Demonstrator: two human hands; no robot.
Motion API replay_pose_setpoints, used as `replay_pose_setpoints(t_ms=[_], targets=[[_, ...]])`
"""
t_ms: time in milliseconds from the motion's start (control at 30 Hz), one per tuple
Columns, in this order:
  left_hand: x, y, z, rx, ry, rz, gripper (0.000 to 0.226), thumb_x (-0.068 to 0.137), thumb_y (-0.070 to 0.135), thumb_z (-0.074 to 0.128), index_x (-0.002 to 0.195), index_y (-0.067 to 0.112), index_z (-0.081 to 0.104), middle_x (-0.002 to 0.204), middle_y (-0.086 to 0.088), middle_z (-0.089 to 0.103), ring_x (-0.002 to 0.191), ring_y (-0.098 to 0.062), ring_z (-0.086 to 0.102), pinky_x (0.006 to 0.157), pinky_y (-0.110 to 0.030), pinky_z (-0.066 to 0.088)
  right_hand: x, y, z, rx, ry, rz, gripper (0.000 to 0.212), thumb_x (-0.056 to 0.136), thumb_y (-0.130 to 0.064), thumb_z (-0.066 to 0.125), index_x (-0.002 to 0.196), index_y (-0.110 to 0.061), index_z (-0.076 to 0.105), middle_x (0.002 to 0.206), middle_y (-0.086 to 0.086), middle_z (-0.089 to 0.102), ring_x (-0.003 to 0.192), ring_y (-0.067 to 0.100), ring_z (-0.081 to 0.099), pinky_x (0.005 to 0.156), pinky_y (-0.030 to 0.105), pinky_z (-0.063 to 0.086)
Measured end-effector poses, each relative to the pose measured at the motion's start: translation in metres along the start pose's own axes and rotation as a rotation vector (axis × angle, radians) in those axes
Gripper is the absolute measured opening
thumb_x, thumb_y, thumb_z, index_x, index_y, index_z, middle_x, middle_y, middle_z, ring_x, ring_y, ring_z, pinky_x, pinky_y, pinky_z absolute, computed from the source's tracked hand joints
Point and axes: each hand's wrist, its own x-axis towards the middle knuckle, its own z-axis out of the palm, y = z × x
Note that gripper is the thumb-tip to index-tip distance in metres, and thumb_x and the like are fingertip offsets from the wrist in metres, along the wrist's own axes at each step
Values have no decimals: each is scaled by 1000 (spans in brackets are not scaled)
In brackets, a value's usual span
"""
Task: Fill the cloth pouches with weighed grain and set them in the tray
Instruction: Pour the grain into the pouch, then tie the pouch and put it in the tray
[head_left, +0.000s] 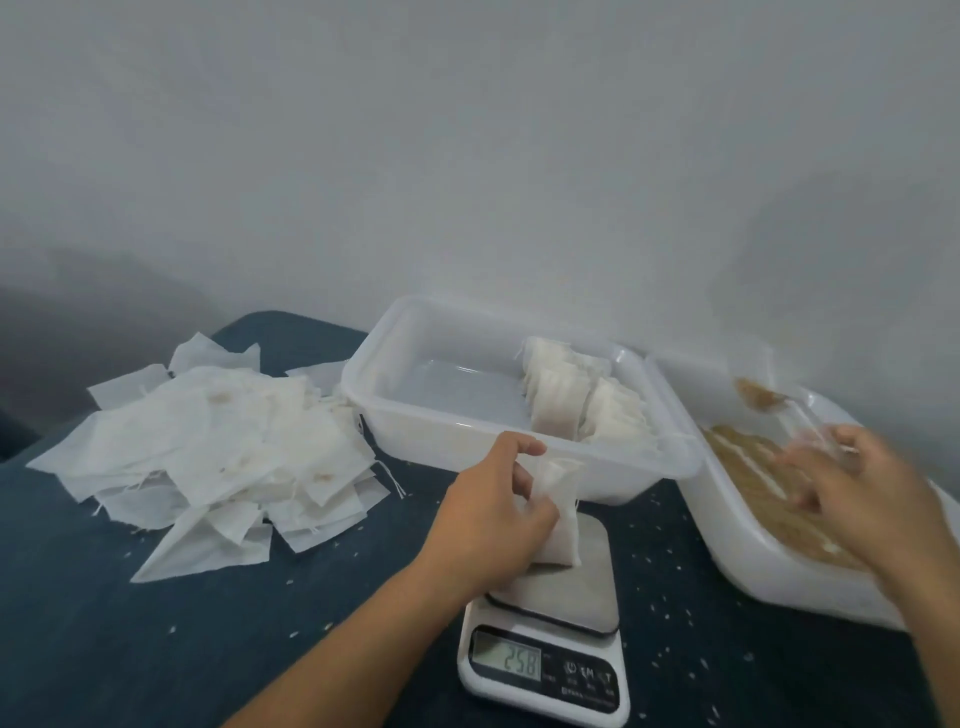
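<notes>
My left hand (493, 512) grips a white cloth pouch (558, 512) that stands upright on the steel platform of a small digital scale (550, 639); the display reads 258. My right hand (852, 483), blurred, holds a clear plastic scoop (795, 415) with some brown grain in its bowl, above the white tub of grain (769, 571) at the right. Behind the scale stands a translucent white tray (395, 415) with several filled pouches (576, 395) lined up at its right end.
A loose heap of flat empty cloth pouches (218, 452) covers the left part of the dark blue table (104, 623). Stray grains dot the table around the scale. A plain grey wall rises right behind the tray and tub.
</notes>
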Motion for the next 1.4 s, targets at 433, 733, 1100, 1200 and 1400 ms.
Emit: replay_pose_setpoints(t_ms=[433,733,1100,1200,1400], targets=[[-1,6,-4,-98,22,38,34,85,37,60,113,51,47,95,14,60,66,4,61,54,-11,46,45,39,10,-635,-488,35,34,102,-39,61,81,-16,75,85,1,71,80,17,65,67,30,43],[-1,10,-9,-139,127,59,31,78,44,56,106,51,45,96,25,62,58,-5,59,58,-19,51,33,4,14,-892,-379,-96,47,100,-44,61,142,-24,58,141,-3,63,123,20,61,98,30,46],[-6,20,-11,-263,189,114,30,73,52,61,100,47,49,94,24,65,56,-4,54,54,-16,47,-43,-143,56,-264,-932,-639,58,86,-48,78,133,-65,48,131,-35,54,75,5,73,65,15,53],[-4,21,-13,-276,221,108,28,74,51,64,98,49,49,90,22,66,56,-3,54,53,-14,46,-32,-148,69,-122,-887,-587,37,89,-30,82,118,-47,67,110,-17,66,63,9,69,62,19,53],[-2,18,-14,-191,344,77,43,85,43,77,110,54,44,107,26,59,67,-4,63,64,-13,46,-6,-160,71,-92,-760,-583,11,88,-24,82,84,-31,75,85,-13,73,53,8,60,55,23,52]])
